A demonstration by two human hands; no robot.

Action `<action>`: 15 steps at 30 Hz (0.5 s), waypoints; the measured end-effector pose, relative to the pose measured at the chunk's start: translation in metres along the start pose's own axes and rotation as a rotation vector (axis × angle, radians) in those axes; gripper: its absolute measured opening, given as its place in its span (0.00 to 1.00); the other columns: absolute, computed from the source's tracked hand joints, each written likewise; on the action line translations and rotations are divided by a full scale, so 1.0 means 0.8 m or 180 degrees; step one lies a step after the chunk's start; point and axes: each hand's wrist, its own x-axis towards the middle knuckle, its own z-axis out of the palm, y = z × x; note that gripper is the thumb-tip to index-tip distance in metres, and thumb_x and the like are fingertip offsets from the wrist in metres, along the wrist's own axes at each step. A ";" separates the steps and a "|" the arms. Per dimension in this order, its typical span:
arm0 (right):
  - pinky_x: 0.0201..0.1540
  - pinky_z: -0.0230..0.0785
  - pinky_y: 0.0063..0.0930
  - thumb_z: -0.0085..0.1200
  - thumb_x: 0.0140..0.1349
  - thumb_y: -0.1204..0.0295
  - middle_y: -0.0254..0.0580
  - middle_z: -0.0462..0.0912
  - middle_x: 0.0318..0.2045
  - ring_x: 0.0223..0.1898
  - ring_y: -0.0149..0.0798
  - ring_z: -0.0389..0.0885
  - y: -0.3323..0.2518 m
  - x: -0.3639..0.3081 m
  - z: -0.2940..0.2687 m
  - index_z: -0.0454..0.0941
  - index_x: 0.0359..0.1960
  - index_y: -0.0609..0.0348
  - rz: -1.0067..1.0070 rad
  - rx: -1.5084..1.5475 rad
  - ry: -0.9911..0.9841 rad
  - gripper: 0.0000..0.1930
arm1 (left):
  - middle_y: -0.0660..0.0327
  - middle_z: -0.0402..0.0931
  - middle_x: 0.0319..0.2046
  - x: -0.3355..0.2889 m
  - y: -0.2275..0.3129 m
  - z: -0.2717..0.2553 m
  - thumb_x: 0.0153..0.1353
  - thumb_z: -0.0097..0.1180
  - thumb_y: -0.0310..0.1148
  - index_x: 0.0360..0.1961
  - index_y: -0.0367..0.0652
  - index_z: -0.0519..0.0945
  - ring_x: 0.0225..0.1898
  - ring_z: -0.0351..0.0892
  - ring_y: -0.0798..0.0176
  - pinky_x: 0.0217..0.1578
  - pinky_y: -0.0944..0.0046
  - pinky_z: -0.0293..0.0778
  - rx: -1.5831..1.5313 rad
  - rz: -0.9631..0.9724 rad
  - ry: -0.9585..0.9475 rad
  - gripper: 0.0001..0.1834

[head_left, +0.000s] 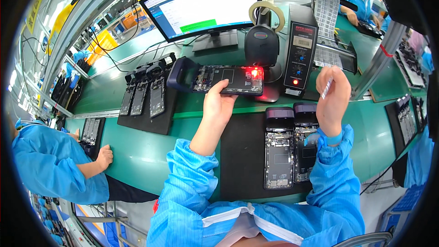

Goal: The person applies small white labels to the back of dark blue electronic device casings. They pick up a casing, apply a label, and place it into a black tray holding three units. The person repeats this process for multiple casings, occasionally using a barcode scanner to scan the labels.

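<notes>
My left hand (219, 104) grips an opened phone assembly (219, 81) by its near edge, thumb on top. Its bare circuit parts face up, and a dark purple hood (184, 74) is fixed to its left end. Red light from the barcode scanner (262, 45) falls on the right end. Closed in a pinch, my right hand (334, 98) holds a small pale strip (327, 88) beside the label dispenser (299, 50). Below, two more phone assemblies (279, 160) (306, 153) lie side by side on a black mat (242, 160).
Several phone assemblies (157, 96) rest on another black mat (151, 123) at left. Behind stands a monitor (206, 7); a tape roll (280, 14) hangs by the scanner. A label web (325, 13) feeds the dispenser. Co-workers sit at left (59, 160) and far right (350, 0).
</notes>
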 end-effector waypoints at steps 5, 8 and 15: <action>0.36 0.57 0.21 0.52 0.49 0.70 0.40 0.67 0.33 0.35 0.31 0.65 -0.025 -0.025 0.025 0.66 0.27 0.60 -0.0144 -0.0677 -0.0692 0.09 | 0.57 0.71 0.40 -0.051 -0.006 0.006 0.53 0.48 0.22 0.40 0.36 0.70 0.42 0.71 0.61 0.46 0.61 0.67 0.0491 0.0441 0.0043 0.12; 0.45 0.60 0.26 0.59 0.45 0.70 0.47 0.64 0.46 0.45 0.35 0.65 -0.022 -0.048 0.047 0.65 0.34 0.60 -0.0145 -0.1427 -0.1568 0.17 | 0.56 0.70 0.43 -0.088 -0.013 -0.028 0.53 0.48 0.20 0.47 0.35 0.66 0.44 0.71 0.62 0.46 0.65 0.65 0.2433 0.1431 -0.0615 0.18; 0.51 0.60 0.30 0.60 0.48 0.69 0.51 0.60 0.52 0.49 0.37 0.66 0.015 -0.081 0.068 0.66 0.32 0.62 0.0144 -0.0710 -0.1886 0.16 | 0.54 0.71 0.44 -0.097 -0.022 -0.059 0.50 0.50 0.22 0.58 0.39 0.56 0.42 0.74 0.60 0.41 0.68 0.69 0.4103 0.1572 -0.1411 0.32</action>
